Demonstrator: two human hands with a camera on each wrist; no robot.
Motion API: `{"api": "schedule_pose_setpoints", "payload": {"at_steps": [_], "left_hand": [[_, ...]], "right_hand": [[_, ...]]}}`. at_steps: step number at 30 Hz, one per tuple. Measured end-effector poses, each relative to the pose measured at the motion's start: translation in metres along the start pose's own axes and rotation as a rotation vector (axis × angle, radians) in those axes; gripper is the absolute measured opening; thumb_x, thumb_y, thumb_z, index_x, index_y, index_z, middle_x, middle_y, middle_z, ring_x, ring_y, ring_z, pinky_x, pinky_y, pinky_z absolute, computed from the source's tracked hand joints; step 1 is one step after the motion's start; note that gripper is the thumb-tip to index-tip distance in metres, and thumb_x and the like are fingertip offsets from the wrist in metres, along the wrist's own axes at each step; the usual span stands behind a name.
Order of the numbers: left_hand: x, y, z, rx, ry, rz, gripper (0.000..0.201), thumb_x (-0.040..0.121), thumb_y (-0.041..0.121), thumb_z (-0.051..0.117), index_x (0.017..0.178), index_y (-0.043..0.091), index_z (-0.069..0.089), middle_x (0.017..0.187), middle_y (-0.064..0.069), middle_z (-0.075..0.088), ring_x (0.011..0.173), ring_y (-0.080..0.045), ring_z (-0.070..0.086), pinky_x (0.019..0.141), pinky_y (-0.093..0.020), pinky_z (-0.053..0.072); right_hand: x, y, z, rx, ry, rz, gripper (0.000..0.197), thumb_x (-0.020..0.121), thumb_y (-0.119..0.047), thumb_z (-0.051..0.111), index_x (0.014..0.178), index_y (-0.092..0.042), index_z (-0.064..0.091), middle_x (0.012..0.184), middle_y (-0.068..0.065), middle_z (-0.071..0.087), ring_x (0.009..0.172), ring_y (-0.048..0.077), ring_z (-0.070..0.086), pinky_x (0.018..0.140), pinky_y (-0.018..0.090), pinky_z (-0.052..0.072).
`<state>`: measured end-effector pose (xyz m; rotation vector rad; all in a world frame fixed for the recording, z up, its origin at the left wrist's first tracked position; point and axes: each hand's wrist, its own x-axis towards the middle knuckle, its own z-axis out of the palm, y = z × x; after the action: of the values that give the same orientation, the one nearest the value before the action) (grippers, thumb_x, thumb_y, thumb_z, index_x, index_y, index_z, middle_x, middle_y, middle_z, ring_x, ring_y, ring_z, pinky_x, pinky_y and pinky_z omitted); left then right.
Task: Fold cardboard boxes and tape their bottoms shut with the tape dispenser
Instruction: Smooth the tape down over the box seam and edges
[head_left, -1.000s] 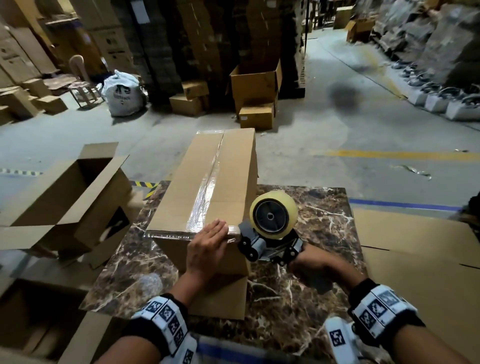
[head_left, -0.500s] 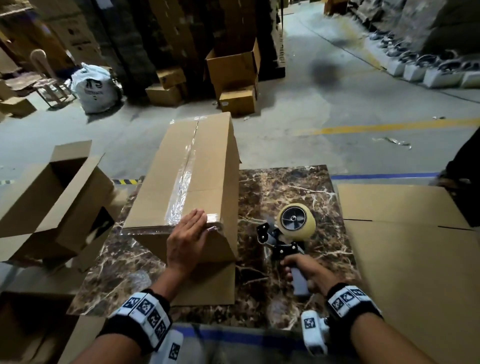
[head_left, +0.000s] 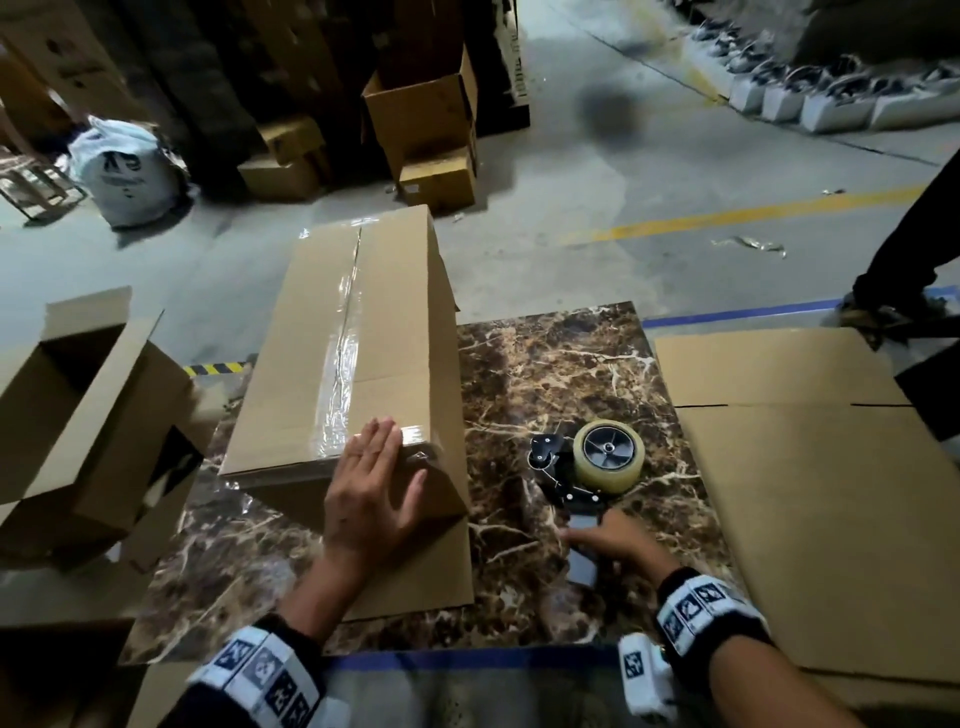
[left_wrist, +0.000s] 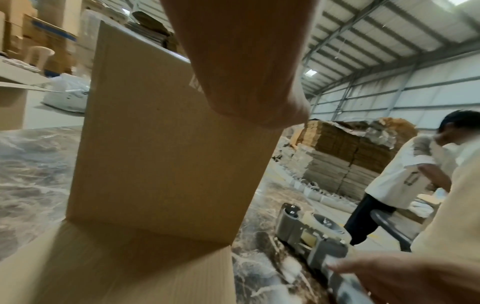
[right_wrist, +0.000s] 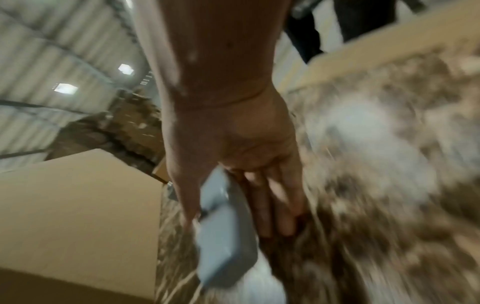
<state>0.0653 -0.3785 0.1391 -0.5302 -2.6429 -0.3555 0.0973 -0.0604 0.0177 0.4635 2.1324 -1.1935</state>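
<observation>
**Dispenser down, seam sealed**

Lowered from the box edge, the tape dispenser (head_left: 592, 467) now lies on the counter (head_left: 545, 374) — right hand (head_left: 615, 535) loosening, fingers straight along its handle. Left hand (head_left: 376, 488) presses flat on the one taped box (head_left: 353, 343). One open box (head_left: 78, 415) waits left — one dispenser.

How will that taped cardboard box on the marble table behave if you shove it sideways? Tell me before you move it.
The cardboard box probably slides easily: it looks empty and light, and the marble table is glossy. Its taped face seems stiff, since the left hand lies flat over the near edge without denting it. It stands tall on loose bottom flaps, so a high push might tip it.
</observation>
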Motion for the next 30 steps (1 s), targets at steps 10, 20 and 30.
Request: {"api": "schedule_pose_setpoints", "payload": {"at_steps": [10, 20, 30], "left_hand": [[0.052, -0.024, -0.067, -0.475, -0.315, -0.133, 0.053, 0.092, 0.052, 0.038, 0.122, 0.020, 0.069, 0.123, 0.000, 0.068, 0.113, -0.015, 0.064, 0.091, -0.020, 0.047], [0.096, -0.092, -0.026, -0.148, -0.570, 0.465, 0.069, 0.096, 0.068, 0.006, 0.151, 0.029, 0.021, 0.161, 0.002, 0.015, 0.150, -0.014, 0.007, 0.121, -0.031, 0.010], [0.091, -0.095, -0.012, 0.000, -0.559, 0.516, 0.079, 0.091, 0.076, -0.002, 0.155, 0.029, 0.005, 0.162, 0.000, -0.001, 0.151, -0.017, -0.006, 0.120, -0.029, -0.008]], "right_hand": [[-0.059, -0.138, -0.023, 0.258, 0.374, -0.431, 0.037, 0.099, -0.041, 0.052, 0.087, -0.011, 0.069, 0.089, 0.015, 0.069, 0.085, 0.034, 0.066, 0.076, 0.050, 0.055], [-0.062, -0.265, 0.065, 0.830, 0.245, -0.544, 0.090, 0.082, -0.081, 0.029, 0.153, -0.026, 0.030, 0.159, -0.004, 0.030, 0.140, 0.010, 0.033, 0.118, 0.038, 0.022], [-0.036, -0.258, 0.085, 0.835, 0.233, -0.562, 0.082, 0.087, -0.076, 0.002, 0.157, -0.034, 0.004, 0.165, -0.007, 0.002, 0.149, 0.006, 0.008, 0.121, 0.033, 0.004]]}}
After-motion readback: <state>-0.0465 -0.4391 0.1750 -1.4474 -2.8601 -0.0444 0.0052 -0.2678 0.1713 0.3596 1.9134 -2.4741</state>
